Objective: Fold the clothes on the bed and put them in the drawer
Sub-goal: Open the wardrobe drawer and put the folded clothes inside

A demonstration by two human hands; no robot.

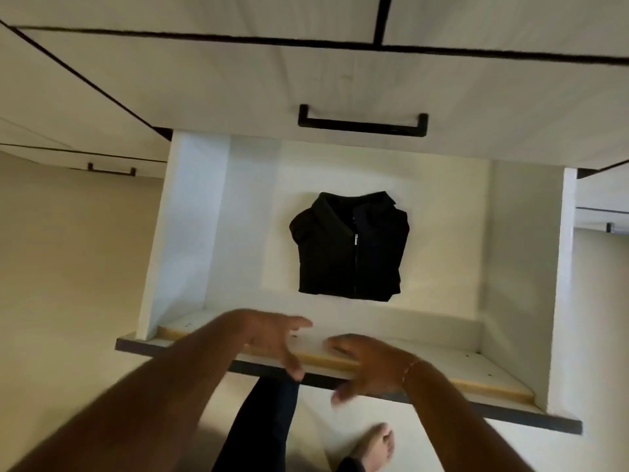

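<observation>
Matt black cloth in a smooth white drawer

The folded jacket (pixel 350 247) has a metal zip; the drawer (pixel 190 233) shows raw wood edging, below a matt black handle (pixel 362 124).

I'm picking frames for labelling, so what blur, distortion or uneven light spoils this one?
Head view: both hands, left and right, are motion-smeared over the drawer front; the black jacket is sharper but nearly featureless apart from its zip; wide-angle bending curves the cabinet lines; light is dim and warm, with soft shadows on the drawer walls.
</observation>
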